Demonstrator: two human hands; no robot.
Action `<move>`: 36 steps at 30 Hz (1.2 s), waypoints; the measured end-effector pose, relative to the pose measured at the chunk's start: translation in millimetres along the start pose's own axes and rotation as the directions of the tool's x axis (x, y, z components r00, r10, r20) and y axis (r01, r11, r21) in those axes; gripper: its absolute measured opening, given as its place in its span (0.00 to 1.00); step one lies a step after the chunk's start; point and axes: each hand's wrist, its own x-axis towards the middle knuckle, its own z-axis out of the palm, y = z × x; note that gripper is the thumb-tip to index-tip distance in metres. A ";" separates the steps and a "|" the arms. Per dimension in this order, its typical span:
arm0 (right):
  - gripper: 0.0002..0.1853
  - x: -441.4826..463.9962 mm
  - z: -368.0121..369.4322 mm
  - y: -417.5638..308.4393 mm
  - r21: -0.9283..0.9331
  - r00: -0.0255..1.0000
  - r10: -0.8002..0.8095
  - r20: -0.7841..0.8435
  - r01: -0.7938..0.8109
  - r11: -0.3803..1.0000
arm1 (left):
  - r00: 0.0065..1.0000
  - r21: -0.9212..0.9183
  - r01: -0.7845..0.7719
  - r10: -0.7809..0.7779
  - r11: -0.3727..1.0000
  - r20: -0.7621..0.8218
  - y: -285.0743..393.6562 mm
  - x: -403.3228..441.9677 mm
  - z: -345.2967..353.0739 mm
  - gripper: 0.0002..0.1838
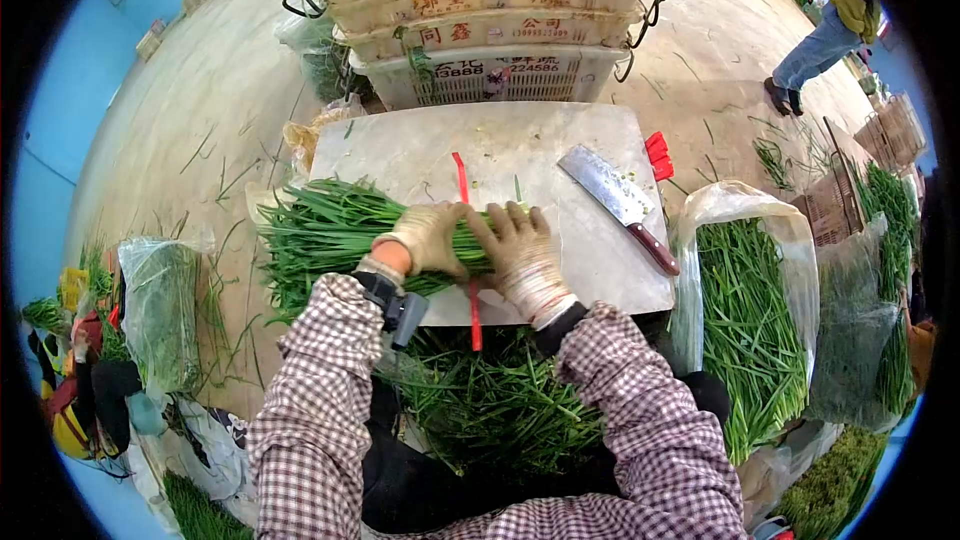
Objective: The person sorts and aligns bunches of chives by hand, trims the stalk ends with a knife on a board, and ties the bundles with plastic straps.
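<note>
My bunch (330, 230) lies across the left of the board (430, 145), left of the frame's middle; its long axis runs left to right, leaf tips leftward, past the edge; a red strip (462, 178) crosses beneath it. My left hand (432, 238) curls around the bunch; my right hand (515, 252), fingers spread, touches its right end, hiding it; the knife (622, 202) lies at right, handle toward lower right; bagged greens (750, 325) stand beyond; crates (490, 25) at top centre read "农业", "公司", "224586".
</note>
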 end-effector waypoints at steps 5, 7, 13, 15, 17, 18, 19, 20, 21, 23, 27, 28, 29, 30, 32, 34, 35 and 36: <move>0.53 -20.0 1.9 31.0 -0.055 0.996 0.063 -0.059 -0.066 0.996 | 0.999 0.146 0.019 -0.026 0.989 0.047 48.9 12.1 4.5 0.62; 0.47 -17.6 12.8 31.0 -0.131 0.995 0.068 -0.070 -0.076 0.988 | 0.998 0.247 0.055 -0.056 0.967 -0.004 60.2 1.8 9.7 0.63; 0.38 -5.9 1.7 30.8 -0.282 1.000 0.016 0.026 -0.008 0.959 | 0.993 0.349 0.106 -0.083 0.931 -0.079 64.6 -1.6 29.1 0.55; 0.43 1.6 -17.9 40.1 -0.234 0.986 -0.001 0.164 0.040 0.971 | 0.992 0.353 0.111 -0.085 0.929 -0.088 62.7 2.4 33.7 0.54; 0.46 11.9 -36.9 45.4 -0.078 0.931 0.007 0.365 0.022 0.997 | 0.993 0.325 0.120 -0.110 0.938 -0.048 63.3 7.0 29.7 0.53; 0.47 13.0 -41.2 46.6 0.026 0.879 0.002 0.476 -0.017 1.000 | 0.994 0.314 0.107 -0.095 0.943 -0.053 62.8 8.9 27.2 0.53; 0.43 9.2 -28.7 48.7 0.010 0.929 -0.002 0.371 -0.001 1.000 | 0.995 0.302 0.091 -0.077 0.949 -0.055 60.4 10.6 25.8 0.53; 0.41 9.1 -26.9 51.5 0.026 0.936 -0.004 0.351 -0.006 1.000 | 0.996 0.289 0.073 -0.058 0.954 -0.062 56.7 14.4 23.8 0.53; 0.40 9.6 -24.3 53.5 0.042 0.943 -0.007 0.333 -0.007 0.999 | 0.991 0.296 0.023 0.017 0.955 -0.134 53.5 15.8 24.7 0.56; 0.51 7.5 -20.1 58.5 0.075 0.943 -0.031 0.331 0.006 0.997 | 0.996 0.235 0.069 -0.079 0.970 0.031 55.4 22.6 18.3 0.57; 0.40 -12.2 9.5 103.1 0.929 0.970 0.240 -0.028 -0.064 0.365 | 0.997 0.151 0.054 -0.062 0.987 0.048 53.0 18.2 13.3 0.59; 0.34 -18.9 22.2 105.7 0.942 0.899 0.425 0.105 0.047 -0.332 | 0.999 0.147 0.034 -0.039 0.989 0.029 52.3 18.7 15.7 0.60; 0.34 -27.7 28.5 112.8 0.914 0.849 0.515 0.123 0.105 -0.392 | 0.994 0.151 0.051 -0.065 0.987 0.091 59.7 16.8 5.3 0.63; 0.35 -34.2 35.6 116.9 0.880 0.787 0.598 0.150 0.169 -0.443 | 0.993 0.150 0.048 -0.063 0.988 0.096 59.1 17.7 8.7 0.63; 0.35 -38.0 8.0 94.8 0.784 0.742 0.549 0.384 0.053 -0.619 | 0.994 0.155 0.047 -0.062 0.987 0.092 54.9 19.0 9.3 0.64; 0.36 -36.4 -16.2 82.6 0.776 0.731 0.441 0.521 -0.190 -0.601 | 1.000 0.136 0.015 -0.018 0.991 0.019 50.9 17.7 9.4 0.63; 0.36 -29.3 16.9 80.9 0.937 0.814 0.504 0.288 -0.132 -0.323 | 1.000 0.125 -0.002 0.004 0.992 -0.017 50.4 16.0 10.9 0.62; 0.35 -23.0 49.4 81.2 0.999 0.871 0.489 0.037 -0.035 -0.012 | 0.998 0.116 -0.024 0.031 0.993 -0.055 51.4 15.8 11.4 0.62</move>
